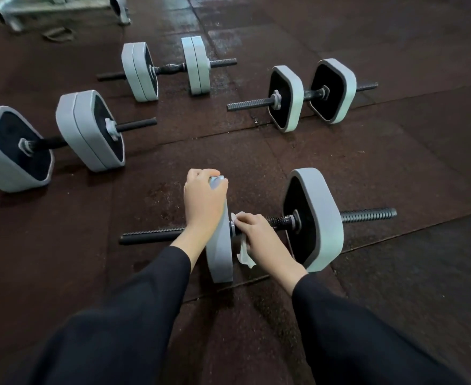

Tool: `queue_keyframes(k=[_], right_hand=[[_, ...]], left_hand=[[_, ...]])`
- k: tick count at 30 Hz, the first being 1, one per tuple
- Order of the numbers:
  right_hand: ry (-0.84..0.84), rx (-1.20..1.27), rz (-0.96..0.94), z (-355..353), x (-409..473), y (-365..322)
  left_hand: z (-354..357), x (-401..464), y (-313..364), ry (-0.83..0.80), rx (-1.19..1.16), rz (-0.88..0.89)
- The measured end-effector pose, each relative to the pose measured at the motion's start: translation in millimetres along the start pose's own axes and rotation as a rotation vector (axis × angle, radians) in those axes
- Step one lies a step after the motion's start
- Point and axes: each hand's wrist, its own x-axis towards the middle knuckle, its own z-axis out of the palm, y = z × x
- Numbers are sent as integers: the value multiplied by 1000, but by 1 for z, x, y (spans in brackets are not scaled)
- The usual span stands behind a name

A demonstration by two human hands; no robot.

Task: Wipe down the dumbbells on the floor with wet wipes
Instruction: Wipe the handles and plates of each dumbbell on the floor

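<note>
The nearest dumbbell (259, 226) lies across dark brown rubber floor tiles (395, 176), directly under both hands. The left hand (204, 200) is closed over the top edge of its left grey plate (221, 245), gripping it. The right hand (259, 232) is closed around a crumpled white wet wipe (244, 252), pressed to the black handle just beside that plate. The right plate (316, 218) is a rounded square, matte grey at the rim with a black recessed face, and the threaded black bar (367, 215) sticks out past it. Three more dumbbells lie farther off: far left (53, 140), far centre (167, 68) and far right (309, 94). Both sleeves (134, 315) are black.
</note>
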Motion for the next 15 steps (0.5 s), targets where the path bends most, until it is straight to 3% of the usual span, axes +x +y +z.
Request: queue_keyframes(k=[15], right_hand=[[152, 78, 73, 7, 14, -6]], left_hand=[[-3, -3, 4, 34, -51, -68]])
